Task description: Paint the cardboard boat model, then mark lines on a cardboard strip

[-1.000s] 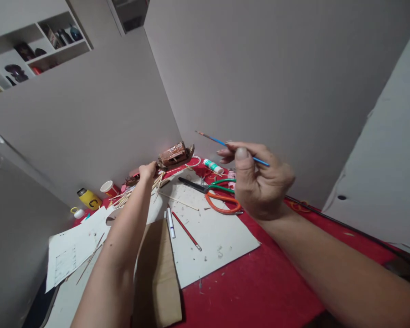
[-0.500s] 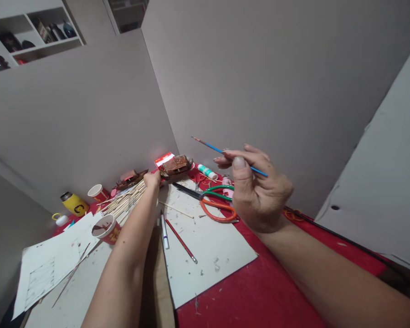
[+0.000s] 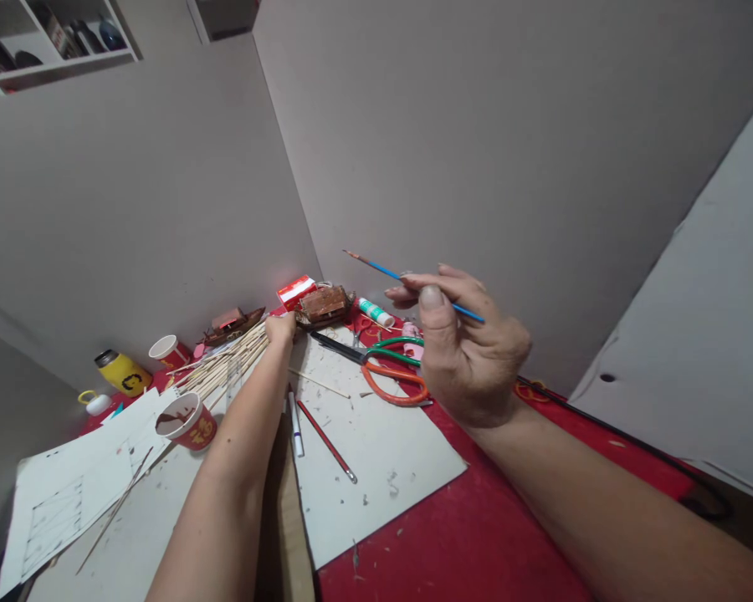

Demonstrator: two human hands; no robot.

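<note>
My right hand [image 3: 468, 343] is raised in front of the wall, pinching a thin blue paintbrush [image 3: 382, 270]. The brush tip looks brown and points up to the left. Far forward, my left hand [image 3: 280, 329] is closed at the near left end of a brown wooden model boat [image 3: 325, 306]; its fingertips are mostly hidden. A bundle of thin wooden sticks [image 3: 232, 365] lies just left of that hand. Nearer, behind my left forearm, stands a red-and-white paper cup [image 3: 194, 428] with brown paint inside.
Large scissors [image 3: 394, 386] with green and orange handles lie beside a pencil [image 3: 327, 441] and a white marker [image 3: 296, 426]. Behind are a second model boat [image 3: 233, 324], a red box [image 3: 296, 291], a glue stick [image 3: 376, 313] and a yellow bottle [image 3: 125, 374]. Drawn paper [image 3: 56, 514] lies left.
The view has shifted slightly, moving most things a little left and the shelf upward. The model boat and my left hand have moved slightly right against the background. My right hand still holds the paintbrush.
</note>
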